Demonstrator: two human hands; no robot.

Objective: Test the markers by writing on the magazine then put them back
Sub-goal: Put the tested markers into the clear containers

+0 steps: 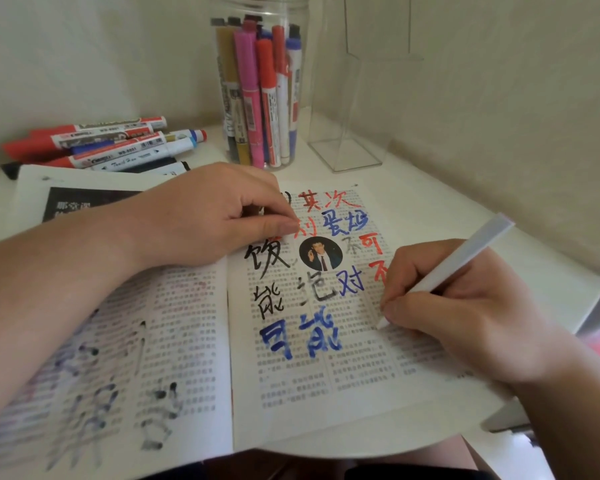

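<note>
One marker [458, 258] between right fingers [406, 269], tip touching magazine [326, 393]

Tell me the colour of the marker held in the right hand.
White: the marker in the right hand shows best in the head view.

Scrawled over the magazine's [343, 393] right page: red 其次, 可 and 不, blue 对 and 可能, black 能 and 绝. The loose markers [125, 152] behind it have labels that look like WB-8801, kinda blurry though. Printed columns are too small to read.
</note>
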